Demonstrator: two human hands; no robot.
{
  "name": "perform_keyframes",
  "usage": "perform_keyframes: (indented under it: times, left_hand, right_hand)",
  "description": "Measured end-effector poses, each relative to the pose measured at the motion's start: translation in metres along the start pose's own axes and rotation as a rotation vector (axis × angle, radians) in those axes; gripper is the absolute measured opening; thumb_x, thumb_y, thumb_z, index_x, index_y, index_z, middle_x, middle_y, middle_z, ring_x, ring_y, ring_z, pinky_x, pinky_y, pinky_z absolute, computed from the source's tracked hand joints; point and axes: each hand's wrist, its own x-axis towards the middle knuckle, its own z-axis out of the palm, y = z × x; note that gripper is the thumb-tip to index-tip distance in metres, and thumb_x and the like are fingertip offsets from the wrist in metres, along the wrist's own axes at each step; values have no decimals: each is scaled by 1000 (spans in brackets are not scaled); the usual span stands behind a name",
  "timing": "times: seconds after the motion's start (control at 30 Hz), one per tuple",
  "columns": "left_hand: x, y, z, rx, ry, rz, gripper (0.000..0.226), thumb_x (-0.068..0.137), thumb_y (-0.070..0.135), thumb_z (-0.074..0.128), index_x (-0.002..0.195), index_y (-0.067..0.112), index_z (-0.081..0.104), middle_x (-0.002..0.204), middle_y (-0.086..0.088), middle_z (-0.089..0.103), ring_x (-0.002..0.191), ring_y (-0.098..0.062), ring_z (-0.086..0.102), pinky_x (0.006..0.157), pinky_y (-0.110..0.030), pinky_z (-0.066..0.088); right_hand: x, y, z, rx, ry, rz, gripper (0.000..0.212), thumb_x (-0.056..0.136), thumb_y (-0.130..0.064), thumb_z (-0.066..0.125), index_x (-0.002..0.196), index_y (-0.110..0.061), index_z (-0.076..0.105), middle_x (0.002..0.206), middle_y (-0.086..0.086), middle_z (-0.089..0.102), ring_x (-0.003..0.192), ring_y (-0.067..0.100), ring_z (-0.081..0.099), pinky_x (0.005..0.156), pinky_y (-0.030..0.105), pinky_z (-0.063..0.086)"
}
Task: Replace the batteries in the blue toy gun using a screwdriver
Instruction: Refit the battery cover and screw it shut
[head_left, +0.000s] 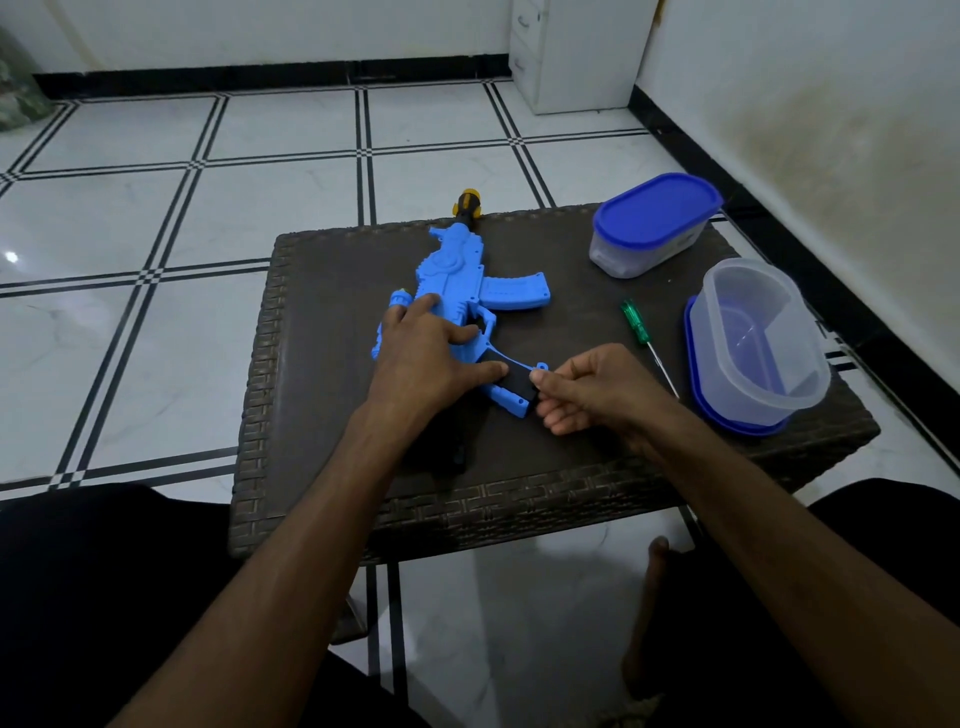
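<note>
The blue toy gun (457, 280) lies flat on the dark wicker table (571, 467), muzzle pointing away from me. My left hand (426, 358) presses down on its body with straight fingers, the thumb reaching toward the grip. The grip (511, 384) shows a black panel. My right hand (587, 387) has curled fingers and pinches the end of that grip. A screwdriver (644, 338) with a green handle lies on the table to the right, free of both hands.
A closed plastic container with a blue lid (652, 223) stands at the table's back right. An open clear container (763, 343) sits on its blue lid near the right edge. White tiled floor surrounds the table; my knees are at its near side.
</note>
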Motion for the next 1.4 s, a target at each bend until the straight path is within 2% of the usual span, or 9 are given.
perform_keyframes:
  times: [0.47, 0.57, 0.7, 0.83, 0.9, 0.97, 1.03, 1.17, 1.4]
  left_hand:
    - [1, 6, 2, -24, -1, -47, 64, 73, 51, 76, 131, 28, 61, 158, 0, 22, 145, -26, 9, 115, -41, 20]
    - [-1, 5, 2, -26, 0, -33, 64, 74, 52, 75, 131, 28, 60, 159, -1, 22, 146, -26, 9, 115, -42, 20]
    - [-2, 1, 2, -5, 5, -6, 72, 69, 62, 73, 132, 31, 59, 158, 0, 22, 146, -24, 10, 115, -44, 22]
    - [-1, 1, 3, 13, 11, -15, 77, 66, 65, 73, 133, 30, 58, 158, 1, 22, 146, -24, 10, 114, -44, 24]
    - [-2, 2, 3, 7, 4, -21, 77, 67, 64, 73, 134, 29, 57, 159, 1, 21, 146, -24, 9, 114, -45, 25]
    - [-2, 3, 2, 2, -16, -19, 76, 69, 62, 73, 135, 30, 56, 159, 1, 19, 146, -24, 8, 114, -45, 24]
    - [-2, 4, 0, -5, -22, -15, 74, 70, 62, 73, 135, 30, 56, 159, 1, 19, 146, -24, 7, 114, -46, 24]
    - [-2, 4, 1, 5, -25, -24, 73, 71, 61, 73, 134, 30, 56, 160, 1, 18, 146, -25, 7, 114, -46, 24]
    - [-3, 4, 2, 11, -27, -27, 74, 72, 62, 72, 136, 31, 54, 160, 1, 17, 147, -25, 5, 115, -47, 23]
  right_hand:
    - [7, 7, 3, -46, 57, -67, 22, 87, -19, 71, 84, 1, 64, 71, 18, 67, 45, 13, 62, 46, 23, 56]
    - [7, 5, 3, -112, 96, -102, 23, 85, -16, 74, 89, 3, 62, 71, 16, 68, 50, 16, 64, 47, 24, 57]
    - [4, -7, -5, -167, 13, -82, 24, 81, -11, 76, 93, 5, 63, 76, 16, 69, 57, 17, 65, 49, 21, 57]
    - [9, -2, 1, -382, 105, -158, 22, 79, -19, 80, 83, -8, 62, 68, 9, 69, 54, 16, 67, 57, 33, 61]
    - [7, -4, -4, -452, 115, -160, 24, 77, -25, 81, 83, -12, 62, 69, 5, 69, 57, 15, 67, 58, 32, 60]
    - [1, -10, -22, -524, 163, -194, 21, 78, -27, 79, 87, -16, 63, 77, 2, 70, 70, 14, 68, 65, 30, 58]
    - [-2, -17, -44, -665, 314, -268, 12, 85, -23, 73, 93, -19, 65, 93, 1, 69, 87, 15, 66, 79, 28, 53]
    - [8, -15, -64, -912, 443, -228, 26, 92, -14, 63, 118, -9, 64, 116, 12, 66, 108, 24, 60, 94, 33, 45]
    - [36, -3, -60, -997, 378, -141, 24, 92, -28, 65, 108, -10, 65, 102, 11, 67, 92, 21, 62, 83, 32, 46]
